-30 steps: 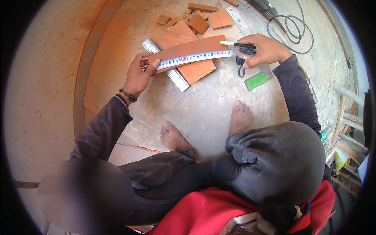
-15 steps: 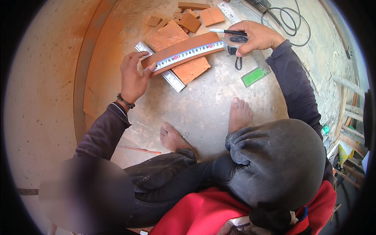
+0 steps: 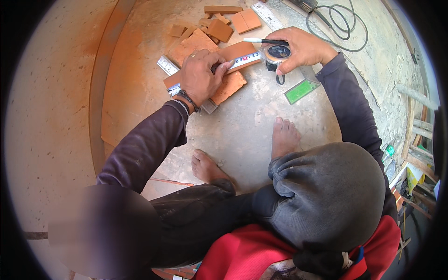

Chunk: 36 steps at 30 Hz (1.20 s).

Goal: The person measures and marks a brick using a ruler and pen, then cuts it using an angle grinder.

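Observation:
A curved terracotta strip (image 3: 239, 49) lies across an orange brick (image 3: 229, 88), with a metal ruler (image 3: 167, 66) partly beneath it. Along the strip runs the white blade (image 3: 248, 59) of a tape measure. My left hand (image 3: 201, 74) is closed over the middle of the blade, fingertips pressed onto it near the red mark; it hides part of strip and blade. My right hand (image 3: 301, 46) grips the round tape measure case (image 3: 276, 52) at the strip's right end. A black marker with a white tip (image 3: 256, 41) is held in the same hand, pointing left.
Several cut terracotta pieces (image 3: 219, 31) and a scored tile (image 3: 246, 21) lie beyond the brick. Another metal ruler (image 3: 267, 16) is at the back. A corded tool (image 3: 305, 4) with looped cable (image 3: 350, 50) sits far right. A green block (image 3: 302, 91) lies near my right foot (image 3: 285, 137).
My left hand has moved right, from the strip's left end to the middle of the blade. My right hand still holds the tape measure case and the marker.

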Each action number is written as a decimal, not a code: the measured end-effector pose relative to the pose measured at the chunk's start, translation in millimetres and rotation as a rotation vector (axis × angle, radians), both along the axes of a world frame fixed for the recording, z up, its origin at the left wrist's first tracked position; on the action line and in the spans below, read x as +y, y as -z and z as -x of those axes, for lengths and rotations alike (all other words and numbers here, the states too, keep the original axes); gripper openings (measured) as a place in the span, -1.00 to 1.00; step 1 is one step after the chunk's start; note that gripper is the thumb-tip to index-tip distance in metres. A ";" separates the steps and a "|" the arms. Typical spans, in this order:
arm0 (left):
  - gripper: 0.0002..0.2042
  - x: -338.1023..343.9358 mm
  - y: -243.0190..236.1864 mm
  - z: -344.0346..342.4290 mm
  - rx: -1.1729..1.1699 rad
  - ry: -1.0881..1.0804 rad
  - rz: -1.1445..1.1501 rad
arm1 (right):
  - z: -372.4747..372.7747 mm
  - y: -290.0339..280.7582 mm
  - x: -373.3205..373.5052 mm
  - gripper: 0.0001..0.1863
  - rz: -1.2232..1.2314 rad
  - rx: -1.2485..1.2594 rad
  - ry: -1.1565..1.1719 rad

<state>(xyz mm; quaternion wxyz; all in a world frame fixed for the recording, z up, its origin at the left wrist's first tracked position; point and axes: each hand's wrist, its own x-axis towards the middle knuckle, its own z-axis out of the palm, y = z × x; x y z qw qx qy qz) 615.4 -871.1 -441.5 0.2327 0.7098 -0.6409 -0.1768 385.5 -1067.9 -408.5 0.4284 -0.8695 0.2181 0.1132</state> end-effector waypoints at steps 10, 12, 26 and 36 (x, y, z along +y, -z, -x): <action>-0.81 -0.4 6.4 2.6 0.013 -0.028 0.099 | 20.3 20.2 22.8 -0.40 0.184 -0.445 0.179; -0.81 -0.3 8.0 1.8 0.000 -0.027 0.112 | 24.1 24.8 27.2 -0.51 0.057 -0.446 0.519; -0.81 0.2 5.7 1.8 0.045 -0.032 0.046 | 85.8 29.5 169.0 -0.79 -0.580 -0.080 0.720; -0.82 0.6 8.2 1.4 -0.014 -0.022 0.088 | 63.7 51.0 196.8 -0.75 -0.504 -0.034 0.568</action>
